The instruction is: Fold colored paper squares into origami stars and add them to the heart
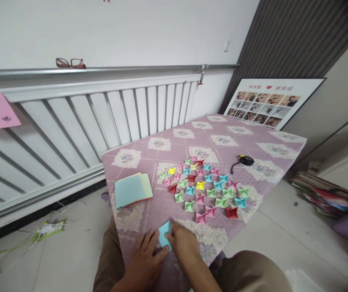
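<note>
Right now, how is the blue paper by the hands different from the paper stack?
The blue paper looks smaller; the paper stack is wider. The blue paper shows only blue, while the paper stack also shows pale yellow and red. The left hand and right hand touch the blue paper; neither touches the paper stack. Both lie on the flowered tablecloth.

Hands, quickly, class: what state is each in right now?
Left hand: open, touching the small blue paper.
Right hand: curled at the paper's right edge; grip cannot be told.
</note>
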The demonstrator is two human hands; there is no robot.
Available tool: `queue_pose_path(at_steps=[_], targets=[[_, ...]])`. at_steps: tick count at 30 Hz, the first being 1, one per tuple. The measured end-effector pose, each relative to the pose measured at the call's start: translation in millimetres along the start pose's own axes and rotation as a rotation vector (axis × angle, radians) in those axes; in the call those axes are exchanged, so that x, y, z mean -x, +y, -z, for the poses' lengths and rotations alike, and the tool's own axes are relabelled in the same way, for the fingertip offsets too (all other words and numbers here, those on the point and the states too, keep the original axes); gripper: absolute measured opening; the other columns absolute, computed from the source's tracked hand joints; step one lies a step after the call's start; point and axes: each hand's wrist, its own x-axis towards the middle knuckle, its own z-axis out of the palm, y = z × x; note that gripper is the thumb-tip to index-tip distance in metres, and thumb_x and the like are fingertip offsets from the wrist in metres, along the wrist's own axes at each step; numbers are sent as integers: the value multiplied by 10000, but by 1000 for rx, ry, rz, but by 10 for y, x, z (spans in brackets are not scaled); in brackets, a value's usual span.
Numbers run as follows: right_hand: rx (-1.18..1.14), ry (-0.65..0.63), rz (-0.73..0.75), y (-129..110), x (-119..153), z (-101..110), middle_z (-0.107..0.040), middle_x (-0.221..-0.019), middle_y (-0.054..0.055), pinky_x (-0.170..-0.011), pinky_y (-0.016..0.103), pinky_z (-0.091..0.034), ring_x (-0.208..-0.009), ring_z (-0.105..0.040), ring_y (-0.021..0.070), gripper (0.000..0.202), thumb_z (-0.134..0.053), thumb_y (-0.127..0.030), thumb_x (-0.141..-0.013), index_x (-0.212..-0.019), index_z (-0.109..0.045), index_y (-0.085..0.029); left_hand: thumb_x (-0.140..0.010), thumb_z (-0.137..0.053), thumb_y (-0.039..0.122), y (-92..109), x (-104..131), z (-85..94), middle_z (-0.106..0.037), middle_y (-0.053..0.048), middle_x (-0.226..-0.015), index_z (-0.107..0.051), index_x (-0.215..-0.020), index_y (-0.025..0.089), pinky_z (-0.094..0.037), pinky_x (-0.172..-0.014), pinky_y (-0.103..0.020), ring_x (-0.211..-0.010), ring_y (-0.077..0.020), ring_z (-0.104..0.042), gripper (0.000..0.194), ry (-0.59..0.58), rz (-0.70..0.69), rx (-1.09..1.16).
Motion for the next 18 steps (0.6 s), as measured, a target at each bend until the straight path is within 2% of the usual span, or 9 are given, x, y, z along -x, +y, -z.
queue_pose_path(at_steps=[3,5,8,10,12,14,18], targets=[[-14,23,-37,21,44,-16,-703,-833,46,-646,273,-402,-753,-650,191,112,-627,-290,-770,-856,-620,-218,-814,-592,310,17,42,-98,-395,-54,-1426,-389,-1346,398,-350,-975,-457,-1264,-293,-377,576,-2,44,-9],[-52,31,-55,37,68,-41,-696,-858,57,-675,282,-411,-786,-647,204,141,-621,-286,-769,-885,-609,-208,-791,-584,274,9,17,-89,-392,-51,-1433,-375,-1370,364,-343,-983,-450,-1272,-306,-373,623,-111,96,38],[-105,36,-74,63,83,-80,-686,-874,61,-710,300,-423,-817,-639,222,174,-612,-264,-755,-916,-596,-199,-789,-520,243,-9,-152,88,-399,-37,-1431,-388,-1383,276,-325,-1015,-393,-1289,-279,-362,609,-328,217,166],[-141,48,-67,77,89,-94,-676,-915,64,-741,305,-430,-854,-632,228,220,-610,-239,-738,-952,-588,-197,-856,-413,251,-9,-334,270,-490,-57,-1358,-460,-1338,213,-320,-1022,-366,-1243,-244,-422,486,-396,311,237],[-172,63,-66,84,96,-97,-661,-976,68,-772,306,-435,-903,-621,231,299,-614,-220,-714,-1010,-578,-201,-882,-351,243,4,-521,433,-537,-80,-1300,-506,-1288,189,-336,-997,-370,-1186,-240,-472,438,-402,387,267],[-180,83,-79,84,104,-93,-644,-1020,71,-801,312,-437,-944,-609,239,361,-616,-207,-695,-1053,-570,-209,-857,-368,204,22,-672,525,-545,-86,-1271,-521,-1255,182,-328,-988,-362,-1164,-234,-475,427,-378,407,294],[-179,94,-90,87,111,-85,-626,-1043,81,-813,327,-447,-967,-598,252,345,-620,-211,-684,-1028,-588,-219,-790,-428,164,14,-820,468,-539,-106,-1233,-517,-1216,163,-281,-991,-368,-1155,-251,-445,435,-376,409,297]])
